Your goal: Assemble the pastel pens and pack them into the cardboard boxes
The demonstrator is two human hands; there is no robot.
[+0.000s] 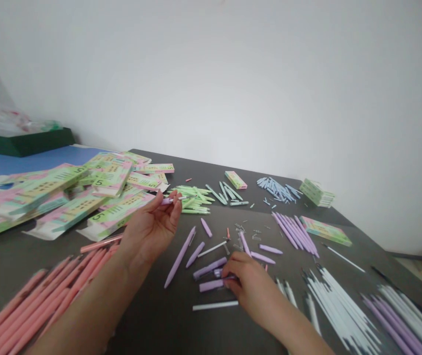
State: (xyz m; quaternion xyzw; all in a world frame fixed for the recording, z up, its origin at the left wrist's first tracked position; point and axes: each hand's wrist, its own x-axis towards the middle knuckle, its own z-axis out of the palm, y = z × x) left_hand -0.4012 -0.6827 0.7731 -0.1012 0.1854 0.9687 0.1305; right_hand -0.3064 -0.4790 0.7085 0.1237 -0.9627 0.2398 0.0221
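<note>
My left hand (162,217) is raised palm up over the table, its fingers closed round a small purple pen part (166,201) with a thin pale tip pointing right. My right hand (250,283) is low over the table, with thumb and forefinger closed on a purple pen barrel (211,285); the fingers hide its right end. Just behind that lies another purple barrel (209,267). Nearby are a whole purple pen (180,257), loose purple pen pieces (195,255), a white refill (214,306) and small clear clips and springs (239,229).
Pink pens (48,301) lie front left, below a heap of pen boxes (111,180). Green pens (196,197), blue pen parts (275,189) and a small box (235,180) sit farther back. Purple barrels (295,232) and white refills (338,305) are at right.
</note>
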